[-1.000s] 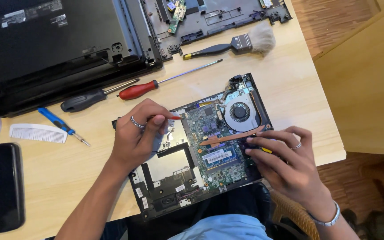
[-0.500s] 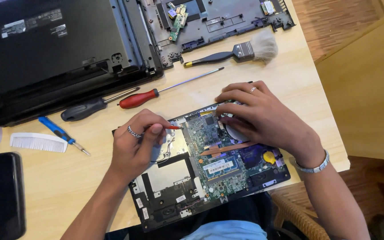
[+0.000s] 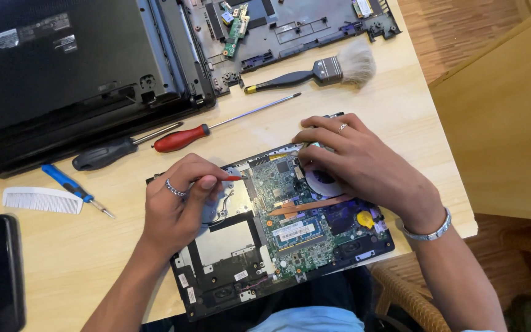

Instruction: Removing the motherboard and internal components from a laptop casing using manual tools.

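My left hand [image 3: 176,206] pinches a red-tipped tool [image 3: 233,179] over the open laptop motherboard [image 3: 290,227] at the table edge; my right hand [image 3: 354,163] presses fingers-together on the fan [image 3: 322,182] — a slip could scratch traces.

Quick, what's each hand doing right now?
Left hand: closed, pinching a small red tool over the laptop board.
Right hand: fingers curled on the fan; grip cannot be told.

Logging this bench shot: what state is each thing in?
Laptop base: opened, motherboard exposed.
Cooling fan: partly covered by right hand.
Left hand: pinching a red-tipped tool over the board.
Red-handled screwdriver: lying loose on table.
Brush: lying flat.
Black laptop cover: removed, set aside.
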